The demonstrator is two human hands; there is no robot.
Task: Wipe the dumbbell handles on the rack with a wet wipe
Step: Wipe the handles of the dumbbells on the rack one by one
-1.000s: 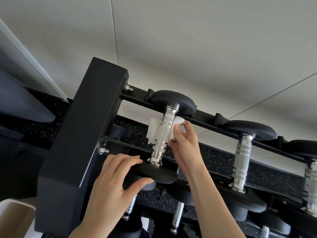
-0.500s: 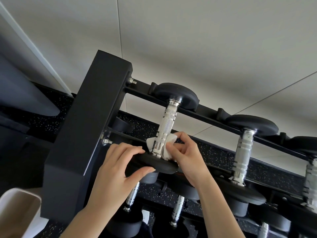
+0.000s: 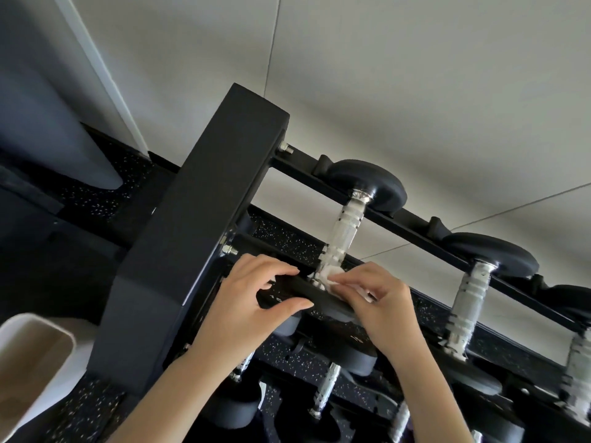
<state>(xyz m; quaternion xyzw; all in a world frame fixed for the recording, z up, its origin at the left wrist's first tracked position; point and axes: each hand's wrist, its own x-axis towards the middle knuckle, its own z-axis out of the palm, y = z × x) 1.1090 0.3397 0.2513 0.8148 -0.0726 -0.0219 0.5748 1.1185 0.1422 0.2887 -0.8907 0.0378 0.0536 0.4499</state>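
Note:
The leftmost dumbbell lies across the top tier of the black rack (image 3: 192,244), its knurled chrome handle (image 3: 343,231) running from the far black head (image 3: 367,183) to the near head (image 3: 307,294). My left hand (image 3: 252,302) grips the near head, thumb under its rim. My right hand (image 3: 374,298) pinches a crumpled white wet wipe (image 3: 331,278) against the bottom end of the handle, where it meets the near head. Most of the wipe is hidden by my fingers.
A second dumbbell (image 3: 470,302) and a third, blurred one (image 3: 579,372) sit to the right on the same tier. More dumbbells (image 3: 326,388) fill the lower tier. A white bin (image 3: 28,362) stands at lower left on speckled black flooring. A pale wall lies behind.
My right hand has slid the wipe down the handle from its upper part to the bottom end by the near head. My left hand has kept its hold on that head.

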